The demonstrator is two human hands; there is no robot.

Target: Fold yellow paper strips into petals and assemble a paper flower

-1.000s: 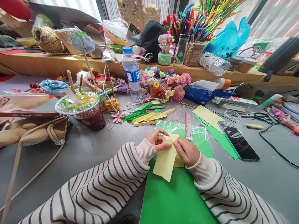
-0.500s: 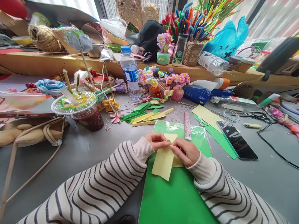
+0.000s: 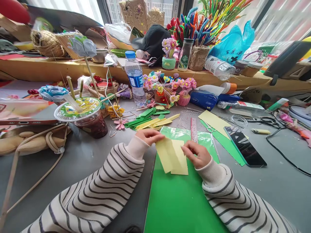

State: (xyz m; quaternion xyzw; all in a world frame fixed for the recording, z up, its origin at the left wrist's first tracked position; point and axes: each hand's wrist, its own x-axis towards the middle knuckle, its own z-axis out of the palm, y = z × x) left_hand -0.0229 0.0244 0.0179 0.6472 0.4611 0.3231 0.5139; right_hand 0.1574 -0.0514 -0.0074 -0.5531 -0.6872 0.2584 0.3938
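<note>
Two pale yellow paper pieces overlap above a green sheet [image 3: 179, 200]. My left hand [image 3: 151, 136] pinches the top corner of the left yellow paper [image 3: 164, 155], which hangs tilted over the other piece. Beside the upper right edge of the second yellow paper [image 3: 181, 161] is my right hand [image 3: 196, 154], its thumb and forefinger pressed together; whether anything is between them is too small to tell. A pink ruler [image 3: 193, 129] lies at the green sheet's far edge.
Green and yellow strips [image 3: 150, 121] lie beyond my left hand. A lidded drink cup [image 3: 85, 116] and a water bottle [image 3: 135, 79] stand to the left and back. On the right are a phone [image 3: 245, 145], small scissors [image 3: 209, 127] and a black cable [image 3: 279, 155].
My left hand has moved left with its yellow paper, away from my right hand. More of the second yellow paper is uncovered. My right hand has shifted slightly right.
</note>
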